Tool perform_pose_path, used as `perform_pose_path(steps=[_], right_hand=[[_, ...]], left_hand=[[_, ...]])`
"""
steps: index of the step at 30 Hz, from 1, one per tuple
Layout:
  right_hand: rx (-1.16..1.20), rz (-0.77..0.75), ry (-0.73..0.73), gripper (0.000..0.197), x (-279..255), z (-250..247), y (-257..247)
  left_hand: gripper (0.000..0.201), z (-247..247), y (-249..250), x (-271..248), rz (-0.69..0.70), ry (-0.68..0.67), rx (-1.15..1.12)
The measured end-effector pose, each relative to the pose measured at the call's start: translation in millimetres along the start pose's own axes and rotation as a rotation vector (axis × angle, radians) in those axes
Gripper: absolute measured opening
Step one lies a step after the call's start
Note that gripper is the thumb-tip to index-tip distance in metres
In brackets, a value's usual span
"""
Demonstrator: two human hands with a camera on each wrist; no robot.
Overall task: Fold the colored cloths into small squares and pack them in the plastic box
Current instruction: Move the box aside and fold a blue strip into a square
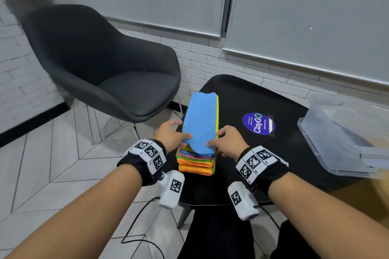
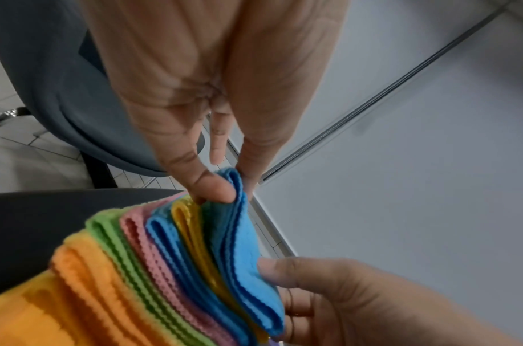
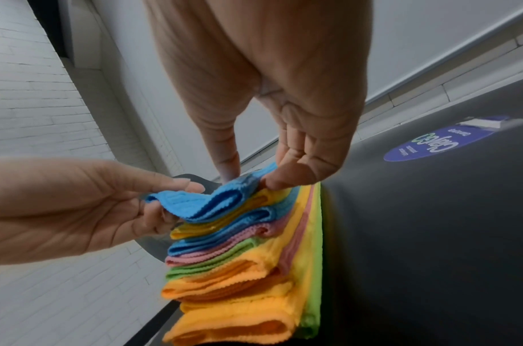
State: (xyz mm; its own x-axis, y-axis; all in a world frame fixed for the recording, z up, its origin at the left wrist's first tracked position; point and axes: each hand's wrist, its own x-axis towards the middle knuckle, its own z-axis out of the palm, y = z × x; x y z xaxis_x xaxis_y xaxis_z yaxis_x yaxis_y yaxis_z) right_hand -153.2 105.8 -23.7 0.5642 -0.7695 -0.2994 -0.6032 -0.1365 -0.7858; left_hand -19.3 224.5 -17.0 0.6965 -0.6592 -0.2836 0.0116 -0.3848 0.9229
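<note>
Blue microfibre cloth point(image 1: 201, 120), top of stack of folded coloured cloths point(image 1: 196, 162), lying long on left edge of black table point(image 1: 273, 153). Near end lifted and pinched at both corners: left hand point(image 1: 170, 134) thumb and fingers clamped on left corner, right hand point(image 1: 228, 141) thumb and fingers clamped on right corner. Both grips confirmed in wrist views, edge layers bunched between the fingertips point(image 2: 215, 187). Yellow cloth point(image 1: 217, 115) directly beneath, then blue, pink, green, orange layers.

Clear plastic box point(image 1: 341, 139) at far right of table, well apart from stack, looks empty but blurred. Purple round sticker point(image 1: 258, 123) between stack and box. Dark grey chair point(image 1: 101, 65) beyond left side.

Step judged: starting fold of top cloth, nothing packed yet.

Risks: pinch possibly catching yellow layer below, dragging two cloths together. Stack sits right at table edge, so sideways pull likely to tip it to floor. Uneven corner grip giving skewed fold, not square. Bunched layers may slip out mid-fold.
</note>
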Motion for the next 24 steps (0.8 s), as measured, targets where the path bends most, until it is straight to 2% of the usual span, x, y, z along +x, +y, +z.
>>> perform_pose_path(steps=[4,9,13,16,19,21,24], right_hand=[[0.159,0.041,-0.047,0.041,-4,-5,-8],[0.45,0.076,-0.06,0.03,-14,-25,-16],[0.397,0.073,-0.002,0.037,-17,-58,-1],[0.282,0.081,0.043,0.04,-17,-93,23],[0.103,0.093,0.071,0.038,-17,-136,56],[-0.028,0.115,0.059,0.036,-16,-162,78],[-0.227,0.131,0.034,0.036,-12,-188,107]], left_hand=[[0.044,2,6,-3,-0.048,-0.042,-0.149],[0.06,21,19,-24,-0.086,-0.128,-0.361],[0.075,51,27,-48,-0.093,-0.27,-0.408],[0.082,77,27,-58,-0.074,-0.388,-0.315],[0.075,98,25,-56,-0.032,-0.404,-0.142],[0.058,108,21,-50,0.083,-0.354,0.065],[0.037,121,20,-43,0.351,-0.227,0.449]])
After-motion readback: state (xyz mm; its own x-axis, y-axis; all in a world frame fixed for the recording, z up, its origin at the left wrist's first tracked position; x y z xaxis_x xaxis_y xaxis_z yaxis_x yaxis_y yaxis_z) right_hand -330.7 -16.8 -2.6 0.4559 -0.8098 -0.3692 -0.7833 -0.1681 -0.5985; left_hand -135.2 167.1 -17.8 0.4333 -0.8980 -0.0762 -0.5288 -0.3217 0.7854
